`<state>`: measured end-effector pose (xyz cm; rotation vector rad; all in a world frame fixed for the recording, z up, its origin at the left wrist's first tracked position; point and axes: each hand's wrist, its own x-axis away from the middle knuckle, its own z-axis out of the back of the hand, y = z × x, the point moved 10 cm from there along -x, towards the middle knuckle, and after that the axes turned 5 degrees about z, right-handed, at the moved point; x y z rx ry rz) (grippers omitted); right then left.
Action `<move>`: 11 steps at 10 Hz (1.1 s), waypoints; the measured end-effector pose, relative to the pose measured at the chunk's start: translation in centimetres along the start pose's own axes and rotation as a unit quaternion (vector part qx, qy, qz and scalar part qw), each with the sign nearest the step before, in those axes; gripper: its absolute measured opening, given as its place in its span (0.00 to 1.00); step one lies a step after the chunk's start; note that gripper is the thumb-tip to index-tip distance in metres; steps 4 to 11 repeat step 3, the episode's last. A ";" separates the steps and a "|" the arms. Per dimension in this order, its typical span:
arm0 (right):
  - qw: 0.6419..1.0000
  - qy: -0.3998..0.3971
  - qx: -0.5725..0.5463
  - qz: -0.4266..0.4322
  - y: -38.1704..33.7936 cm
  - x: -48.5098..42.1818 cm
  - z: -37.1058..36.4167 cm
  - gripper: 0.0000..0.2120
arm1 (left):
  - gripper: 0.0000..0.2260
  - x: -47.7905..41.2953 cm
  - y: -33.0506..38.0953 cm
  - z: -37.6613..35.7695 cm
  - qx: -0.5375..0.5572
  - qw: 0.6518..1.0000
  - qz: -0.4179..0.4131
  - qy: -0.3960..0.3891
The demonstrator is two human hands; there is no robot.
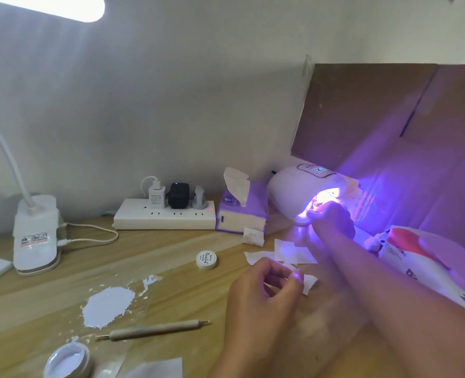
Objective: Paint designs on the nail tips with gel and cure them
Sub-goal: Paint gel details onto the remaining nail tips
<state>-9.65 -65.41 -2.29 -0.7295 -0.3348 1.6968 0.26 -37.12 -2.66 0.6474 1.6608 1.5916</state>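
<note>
The white curing lamp stands at the back right, lit violet inside. My right hand reaches into its mouth with curled fingers that pinch a small pale nail tip, half lost in the glare. My left hand hovers over the table in front, fingers loosely curled, and I see nothing in it. A wooden dotting tool lies on the table beside a smear of white gel. An open jar of white gel sits at the front left, a closed small jar further back.
Torn paper pieces lie under my right forearm. A purple tissue pack and a power strip stand along the wall. The desk lamp base is at the left, a printed bag at the right, cardboard behind.
</note>
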 end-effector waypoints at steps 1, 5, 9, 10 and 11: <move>0.999 -0.007 -0.031 0.006 0.2 2.7 1.4 0.14 | 0.06 0.2 0.2 -0.1 0.004 1.000 0.001 -0.002; 0.997 -0.068 0.003 0.032 0.2 7.4 3.0 0.17 | 0.08 0.5 0.2 0.1 0.006 1.000 0.007 -0.005; 0.997 -0.068 0.003 0.032 0.2 7.4 3.0 0.17 | 0.08 0.5 0.2 0.1 0.006 1.000 0.007 -0.005; 0.997 -0.068 0.003 0.032 0.2 7.4 3.0 0.17 | 0.08 0.5 0.2 0.1 0.006 1.000 0.007 -0.005; 0.997 -0.068 0.003 0.032 0.2 7.4 3.0 0.17 | 0.08 0.5 0.2 0.1 0.006 1.000 0.007 -0.005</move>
